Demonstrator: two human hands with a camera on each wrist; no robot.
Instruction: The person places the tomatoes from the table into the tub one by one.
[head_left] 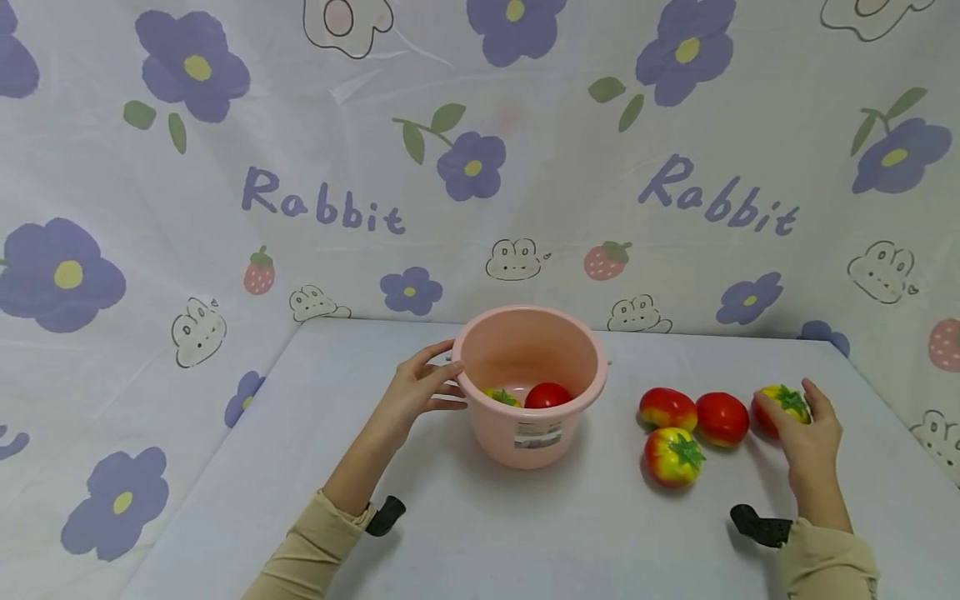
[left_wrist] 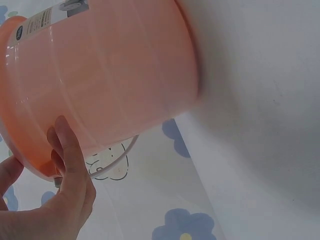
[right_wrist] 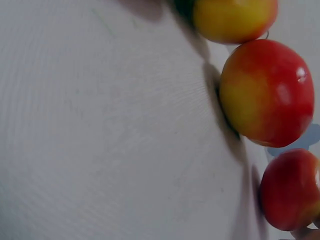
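Note:
A pink plastic bucket [head_left: 531, 437] stands upright at the middle of the table. My left hand [head_left: 422, 387] grips its left rim, thumb over the edge and fingers along the outer wall; in the left wrist view the hand [left_wrist: 67, 185] is beside the handle joint. Inside the bucket lie a red toy tomato [head_left: 548, 395] and one with green leaves [head_left: 501, 397]. At the far right, my right hand [head_left: 813, 429] has thumb and fingers around a red-yellow toy tomato [head_left: 782, 403], leaves up. That tomato [right_wrist: 290, 190] shows at the lower right of the right wrist view.
Between the bucket and my right hand sit three more toy tomatoes: a red-yellow one [head_left: 667, 409], a red one [head_left: 722, 419] and a leafy one [head_left: 673, 457] in front. A patterned cloth [head_left: 525, 217] hangs behind the white table [head_left: 570, 542].

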